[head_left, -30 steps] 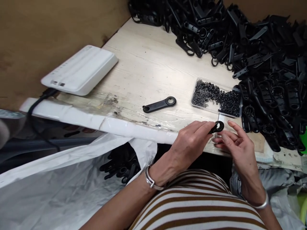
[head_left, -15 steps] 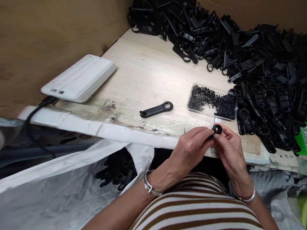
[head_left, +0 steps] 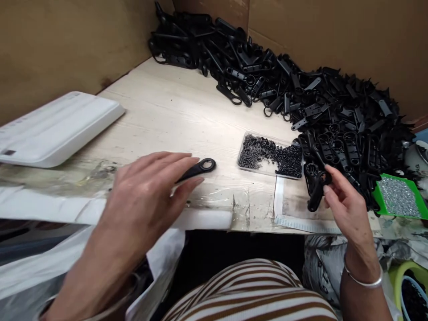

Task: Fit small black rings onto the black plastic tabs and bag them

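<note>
A black plastic handle with a ring end [head_left: 207, 165] lies on the table, its other end hidden behind my left hand [head_left: 152, 185]. The fingers and thumb of that hand are apart on either side of the handle; whether they touch it is unclear. Out to the right, my right hand [head_left: 346, 196] pinches a second black plastic handle [head_left: 316, 194] between thumb and fingertips. This piece hangs at the near edge of a group of similar handles [head_left: 337, 147]. Between the hands stands a clear shallow box [head_left: 239, 166] of tiny black and grey parts.
A big heap of black plastic pieces [head_left: 267, 71] runs along the cardboard wall [head_left: 334, 35]. At left sits a white flat device [head_left: 63, 127]. On the right are a green tray [head_left: 377, 191] of small silvery bits and a yellow-green tub [head_left: 396, 290] below the table.
My hands have parted. The right one carried its black handle rightward to the grouped handles, and the left one moved left over the handle on the table. The camera view has shifted too.
</note>
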A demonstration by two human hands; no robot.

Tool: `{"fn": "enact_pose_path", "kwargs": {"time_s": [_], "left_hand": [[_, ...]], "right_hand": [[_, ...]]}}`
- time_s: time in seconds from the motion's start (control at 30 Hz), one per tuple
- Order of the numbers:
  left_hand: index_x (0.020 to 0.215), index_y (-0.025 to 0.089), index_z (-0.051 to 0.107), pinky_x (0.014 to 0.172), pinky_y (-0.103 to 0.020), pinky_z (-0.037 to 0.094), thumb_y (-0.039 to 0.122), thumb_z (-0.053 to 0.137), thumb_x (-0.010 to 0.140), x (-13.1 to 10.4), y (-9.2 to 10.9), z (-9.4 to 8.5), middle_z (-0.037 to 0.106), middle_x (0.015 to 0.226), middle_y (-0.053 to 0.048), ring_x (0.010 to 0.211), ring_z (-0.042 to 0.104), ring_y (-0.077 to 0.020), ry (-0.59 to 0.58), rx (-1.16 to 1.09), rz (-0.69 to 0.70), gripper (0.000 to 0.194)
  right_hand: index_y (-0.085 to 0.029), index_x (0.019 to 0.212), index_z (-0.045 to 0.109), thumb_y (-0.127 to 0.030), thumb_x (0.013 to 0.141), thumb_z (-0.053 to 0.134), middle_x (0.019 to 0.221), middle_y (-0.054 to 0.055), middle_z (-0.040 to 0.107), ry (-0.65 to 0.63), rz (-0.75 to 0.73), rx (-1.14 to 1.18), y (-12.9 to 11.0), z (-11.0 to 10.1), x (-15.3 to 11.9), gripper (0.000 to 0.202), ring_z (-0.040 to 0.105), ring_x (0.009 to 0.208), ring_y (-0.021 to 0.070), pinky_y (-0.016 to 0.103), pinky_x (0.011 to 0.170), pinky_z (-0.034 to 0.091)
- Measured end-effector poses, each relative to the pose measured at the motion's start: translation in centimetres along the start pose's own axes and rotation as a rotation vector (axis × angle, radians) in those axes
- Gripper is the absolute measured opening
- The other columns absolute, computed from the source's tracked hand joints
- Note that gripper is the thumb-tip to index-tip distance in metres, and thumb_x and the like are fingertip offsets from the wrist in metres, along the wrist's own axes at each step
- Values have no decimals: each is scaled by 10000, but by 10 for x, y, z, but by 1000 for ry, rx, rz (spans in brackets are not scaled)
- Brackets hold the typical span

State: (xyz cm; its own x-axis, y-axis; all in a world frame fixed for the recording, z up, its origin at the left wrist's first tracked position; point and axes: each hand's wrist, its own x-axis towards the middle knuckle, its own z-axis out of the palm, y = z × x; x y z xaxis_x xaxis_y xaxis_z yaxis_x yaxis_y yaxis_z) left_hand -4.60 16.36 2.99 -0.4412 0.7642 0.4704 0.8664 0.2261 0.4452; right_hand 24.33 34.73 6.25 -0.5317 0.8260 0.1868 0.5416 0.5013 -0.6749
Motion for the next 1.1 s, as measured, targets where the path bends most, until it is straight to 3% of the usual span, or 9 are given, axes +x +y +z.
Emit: {"fn": "enact_pose_path", "kwargs": {"time_s": [0.13,0.3,0.4,0.5,0.6,0.73,0.9,1.0,1.1], "left_hand": [[1020,192,677,697,-342,492,223,590,849,7,-28,6,746,906,-82,763,681,-258,-217,272,-9,194],[980,211,693,627,-266,434,227,546,874,12,-30,13,751,801,-44,659,666,-210,-240,339,-46,182],[1017,169,681,744,-316,471,226,493,907,12,-19,7,753,906,-84,806,688,-241,-288,310,-96,225],[1058,154,661,855,-365,462,195,467,905,11,-8,0,733,1024,-107,949,669,-262,-287,222,-142,251],[1074,175,643,868,-351,457,189,478,903,7,1,-1,726,1030,-75,946,660,-236,-229,99,-85,238],[1078,183,609,831,-344,441,163,456,939,2,21,8,724,1005,-57,911,652,-205,-215,-53,76,208],[1055,150,597,857,-368,426,-12,444,862,3,51,26,707,987,-69,917,638,-197,-418,-141,214,295],[1039,149,612,843,-348,450,-81,408,813,6,60,33,701,951,-66,918,636,-194,-518,-156,214,381],[1050,154,624,766,-302,486,-75,400,813,9,61,41,700,928,-73,876,637,-193,-537,-140,149,399]], "right_hand": [[-214,1332,568,-223,914,511,1069,82,671,171,-165,-273,-3,-24,19,422,646,885,193,357,815,540],[-168,1190,656,-130,917,442,1222,110,646,296,-420,-477,-22,-37,63,349,608,1140,220,369,1015,468],[-151,1141,666,-97,912,387,1257,130,622,281,-470,-659,-28,-36,89,365,606,1142,259,405,986,485],[-165,1110,662,-116,917,383,1264,138,606,217,-391,-852,-21,-30,105,343,604,1094,346,497,850,520],[-184,921,679,-149,936,369,1080,130,649,93,-381,-911,-3,-25,112,312,584,1039,383,521,736,511],[-223,942,694,-264,973,402,1064,103,646,114,-438,-826,14,-28,113,297,542,1082,386,524,732,507],[-318,1175,665,-357,992,421,1296,37,585,205,-295,-683,-7,-37,92,308,461,1247,403,617,947,432],[-346,1119,695,-316,965,517,1276,-17,613,104,-337,-458,-24,-30,65,237,543,1204,306,528,1064,410],[-294,1100,704,-261,921,604,1142,-11,688,-95,-342,-74,-26,-3,36,208,663,1015,207,398,958,539]]}}
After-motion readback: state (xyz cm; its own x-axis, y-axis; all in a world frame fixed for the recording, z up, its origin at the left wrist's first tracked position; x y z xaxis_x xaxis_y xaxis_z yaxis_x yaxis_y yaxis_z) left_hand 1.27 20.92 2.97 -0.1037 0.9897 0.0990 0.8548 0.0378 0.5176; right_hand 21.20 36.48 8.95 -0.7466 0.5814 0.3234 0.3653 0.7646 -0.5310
